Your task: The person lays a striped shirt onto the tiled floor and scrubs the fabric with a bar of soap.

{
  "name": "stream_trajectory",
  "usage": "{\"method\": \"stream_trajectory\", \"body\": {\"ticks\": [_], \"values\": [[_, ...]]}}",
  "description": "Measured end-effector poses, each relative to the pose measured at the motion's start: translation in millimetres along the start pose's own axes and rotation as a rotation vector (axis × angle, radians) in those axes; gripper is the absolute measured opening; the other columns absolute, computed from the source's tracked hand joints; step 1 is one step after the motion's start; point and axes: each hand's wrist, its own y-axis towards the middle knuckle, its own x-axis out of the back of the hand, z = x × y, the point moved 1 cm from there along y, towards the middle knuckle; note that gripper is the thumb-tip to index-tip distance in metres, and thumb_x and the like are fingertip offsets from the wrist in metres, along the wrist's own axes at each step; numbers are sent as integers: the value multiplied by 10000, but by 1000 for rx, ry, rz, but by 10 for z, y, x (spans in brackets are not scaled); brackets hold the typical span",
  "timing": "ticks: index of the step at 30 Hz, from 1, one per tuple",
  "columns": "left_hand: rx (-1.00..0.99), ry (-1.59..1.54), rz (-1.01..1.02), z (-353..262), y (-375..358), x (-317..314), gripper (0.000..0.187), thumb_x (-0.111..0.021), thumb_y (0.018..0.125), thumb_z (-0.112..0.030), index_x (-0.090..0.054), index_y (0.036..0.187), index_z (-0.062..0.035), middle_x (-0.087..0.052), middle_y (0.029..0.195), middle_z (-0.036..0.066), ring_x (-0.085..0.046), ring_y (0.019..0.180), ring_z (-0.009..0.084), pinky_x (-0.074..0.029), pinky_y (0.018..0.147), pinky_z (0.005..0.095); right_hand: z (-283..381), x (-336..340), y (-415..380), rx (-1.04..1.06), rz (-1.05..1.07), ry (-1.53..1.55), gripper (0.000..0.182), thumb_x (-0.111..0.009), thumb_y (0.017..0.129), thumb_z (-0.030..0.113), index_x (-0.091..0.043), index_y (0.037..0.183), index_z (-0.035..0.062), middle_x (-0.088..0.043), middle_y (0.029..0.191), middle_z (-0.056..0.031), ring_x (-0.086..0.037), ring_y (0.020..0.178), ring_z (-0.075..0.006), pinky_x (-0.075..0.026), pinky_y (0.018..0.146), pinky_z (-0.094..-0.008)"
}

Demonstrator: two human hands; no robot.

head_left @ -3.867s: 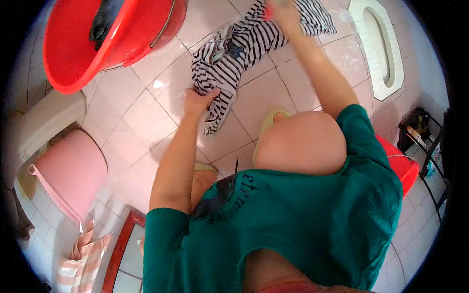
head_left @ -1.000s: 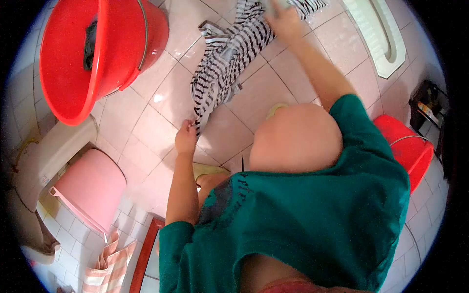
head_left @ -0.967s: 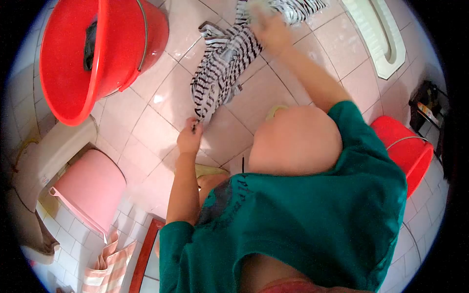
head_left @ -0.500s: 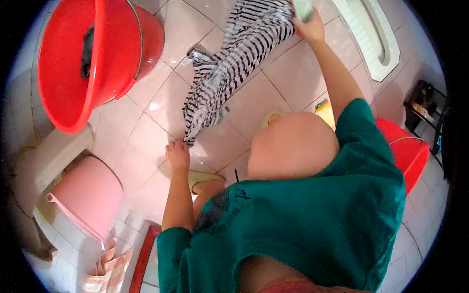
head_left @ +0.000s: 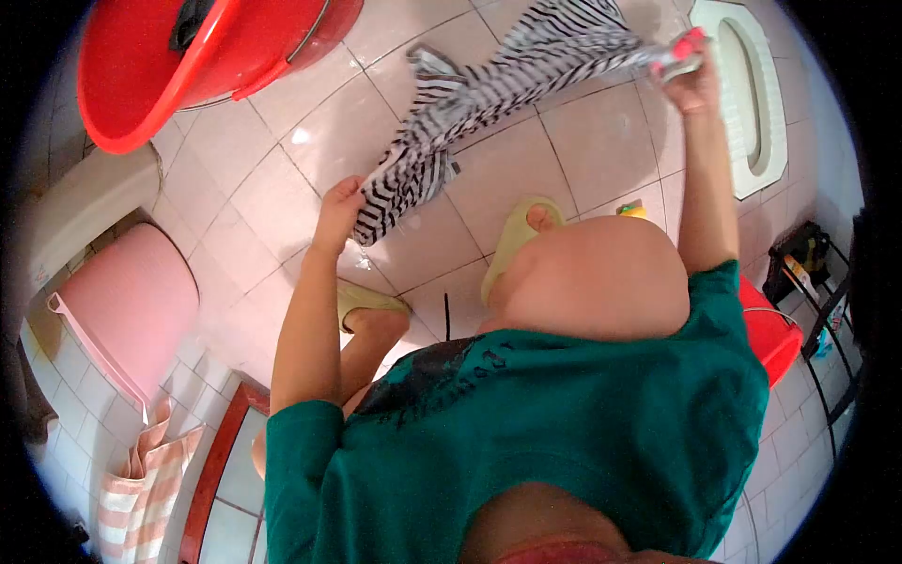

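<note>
A black-and-white striped garment (head_left: 526,80) stretches across the pink floor tiles between my two hands. Its near left end is pinched in my left hand (head_left: 340,211), fingers closed. My right hand (head_left: 693,86), at the upper right, is closed around a pale object (head_left: 681,68) with a bright pink-red part on top; it looks like a brush, blurred. The garment's far right end reaches up to that hand, and whether the fingers also grip the cloth is unclear.
A large red bucket (head_left: 254,56) with dark cloth inside is upper left, a pink bucket (head_left: 141,305) below it. A squat toilet (head_left: 772,113) lies upper right. Another red bucket (head_left: 770,334) and a black rack (head_left: 827,310) stand right. Slippered feet are near the middle.
My right hand has moved right and slightly down, and the garment is stretched farther that way. My left hand has shifted up. The whole view has shifted, with the large red bucket now higher.
</note>
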Motion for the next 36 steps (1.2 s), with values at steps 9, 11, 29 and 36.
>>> {"method": "stream_trajectory", "body": {"ticks": [9, 11, 29, 36], "values": [[-218, 665, -62, -253, 330, -431, 423, -725, 706, -345, -660, 1015, -64, -672, 852, 83, -629, 813, 220, -473, 714, 317, -69, -1041, 443, 603, 0, -469, 234, -500, 911, 303, -498, 810, 92, -537, 611, -60, -573, 618, -174, -487, 602, -357], [-161, 920, -77, -159, 420, -433, 494, -742, 671, -382, -657, 1069, -103, -674, 934, 119, -630, 902, 281, -475, 783, 372, -837, -834, 426, 1107, 349, -991, 343, -532, 877, 319, -552, 1100, 60, -583, 827, -156, -594, 762, -276, -482, 652, -408], [97, -216, -159, 150, 234, -326, 243, -720, 730, -71, -586, 922, -9, -627, 860, 45, -567, 761, 116, -453, 675, 248, -1834, -788, -223, 803, -99, -1657, 530, -596, 777, 506, -542, 1230, 236, -528, 1090, -237, -565, 981, -357, -462, 793, -459], [182, -96, -34, 33, 76, -189, 392, -718, 724, -53, -571, 1083, 6, -608, 834, 48, -554, 709, 128, -447, 630, 251, -2337, -907, -817, 856, 859, -1732, 399, -583, 785, 315, -589, 1104, 75, -563, 995, -196, -562, 931, -364, -474, 781, -460]]}}
